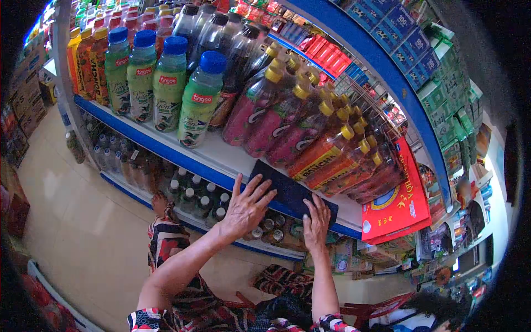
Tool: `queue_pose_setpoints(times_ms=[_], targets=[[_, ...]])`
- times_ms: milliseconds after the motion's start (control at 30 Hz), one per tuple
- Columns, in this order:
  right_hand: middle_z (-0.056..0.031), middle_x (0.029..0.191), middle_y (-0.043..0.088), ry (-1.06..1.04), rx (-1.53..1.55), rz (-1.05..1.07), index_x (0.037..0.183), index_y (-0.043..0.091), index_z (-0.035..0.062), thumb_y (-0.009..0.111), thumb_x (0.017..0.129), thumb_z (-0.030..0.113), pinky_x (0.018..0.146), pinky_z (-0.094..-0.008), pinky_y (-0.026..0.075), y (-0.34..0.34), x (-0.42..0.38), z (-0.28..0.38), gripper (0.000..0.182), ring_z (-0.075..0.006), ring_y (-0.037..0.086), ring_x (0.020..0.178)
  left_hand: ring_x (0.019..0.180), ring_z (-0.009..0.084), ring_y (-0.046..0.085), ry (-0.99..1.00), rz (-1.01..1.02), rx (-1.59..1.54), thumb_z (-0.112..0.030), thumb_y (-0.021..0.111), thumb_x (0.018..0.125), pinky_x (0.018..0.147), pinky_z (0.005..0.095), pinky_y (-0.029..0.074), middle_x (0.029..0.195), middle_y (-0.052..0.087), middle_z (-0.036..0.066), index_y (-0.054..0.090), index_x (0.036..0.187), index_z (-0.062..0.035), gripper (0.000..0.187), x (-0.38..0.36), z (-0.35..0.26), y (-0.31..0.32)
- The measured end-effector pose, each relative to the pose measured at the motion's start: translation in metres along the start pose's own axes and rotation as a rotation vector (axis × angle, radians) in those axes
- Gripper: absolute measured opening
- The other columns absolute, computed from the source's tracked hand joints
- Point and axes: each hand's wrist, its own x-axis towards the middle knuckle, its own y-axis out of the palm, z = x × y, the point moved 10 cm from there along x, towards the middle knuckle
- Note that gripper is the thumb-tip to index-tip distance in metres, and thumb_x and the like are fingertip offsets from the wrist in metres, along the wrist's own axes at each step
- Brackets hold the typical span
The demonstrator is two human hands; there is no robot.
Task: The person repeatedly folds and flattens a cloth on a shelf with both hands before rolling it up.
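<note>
A dark blue flat cloth or pad (290, 190) lies over the front edge of the shelf (221, 166). My left hand (249, 206) rests on its left end with the fingers spread. At its right end my right hand (316, 223) touches it, fingers apart and pointing up the shelf. Behind the pad stand orange bottles (323, 160) with yellow caps and purple bottles (257, 108). Green bottles (200, 105) with blue caps stand to the left. Neither hand is closed round anything.
A red box (395, 202) stands at the shelf's right end. Small bottles with pale caps (191, 193) fill the lower shelf (133, 193). A curved blue upper shelf edge (387, 72) and hanging packets (395, 33) are above right. A red chair (381, 310) is lower right.
</note>
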Motion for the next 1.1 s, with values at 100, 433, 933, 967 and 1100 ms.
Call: queue_pose_setpoints(times_ms=[100,433,933,967,1100], targets=[[-0.0135,0.141,0.042,0.025,0.055,0.001,0.125,0.054,0.0111,0.042,0.094,0.026,0.109,-0.0492,0.022,-0.008,-0.004,-0.008,0.037,-0.0329,0.036,0.131,0.133,0.0299,0.035,0.044,-0.005,-0.03,-0.015,0.066,0.076,0.109,0.0612,0.015,0.137,0.046,0.009,0.055,0.126,-0.0135,0.051,-0.003,-0.009,0.004],[-0.0141,0.134,0.05,0.051,0.116,-0.085,0.113,0.06,0.0081,0.04,0.094,0.023,0.108,-0.045,0.025,-0.027,-0.019,-0.049,0.032,-0.0328,0.042,0.127,0.135,0.0305,0.032,0.146,0.091,-0.105,-0.012,0.064,0.073,0.11,0.0619,0.012,0.141,0.042,0.01,0.052,0.129,-0.0137,0.057,-0.011,-0.043,0.023],[-0.0108,0.127,0.054,0.335,0.079,-0.121,0.11,0.06,0.0093,0.054,0.089,0.017,0.103,-0.0459,0.025,-0.043,-0.034,-0.127,0.022,-0.0285,0.043,0.125,0.133,0.0334,0.033,0.103,0.075,-0.074,-0.013,0.064,0.073,0.109,0.0632,0.011,0.139,0.043,0.011,0.051,0.129,-0.0141,0.057,-0.012,-0.039,0.029],[-0.0104,0.128,0.053,0.375,0.078,-0.141,0.113,0.058,0.0098,0.055,0.089,0.018,0.103,-0.0472,0.024,-0.043,-0.031,-0.121,0.025,-0.0284,0.042,0.126,0.133,0.0332,0.033,0.096,0.092,-0.082,-0.013,0.064,0.074,0.109,0.0633,0.011,0.139,0.043,0.011,0.052,0.129,-0.0141,0.056,-0.011,-0.039,0.026],[-0.0113,0.137,0.043,0.422,-0.026,-0.087,0.126,0.049,0.0137,0.057,0.088,0.025,0.105,-0.0608,0.017,-0.026,-0.021,-0.087,0.041,-0.0329,0.033,0.132,0.133,0.0328,0.033,0.094,0.112,-0.064,-0.013,0.063,0.079,0.109,0.0627,0.012,0.139,0.043,0.011,0.055,0.125,-0.0133,0.048,-0.01,-0.038,0.026]])
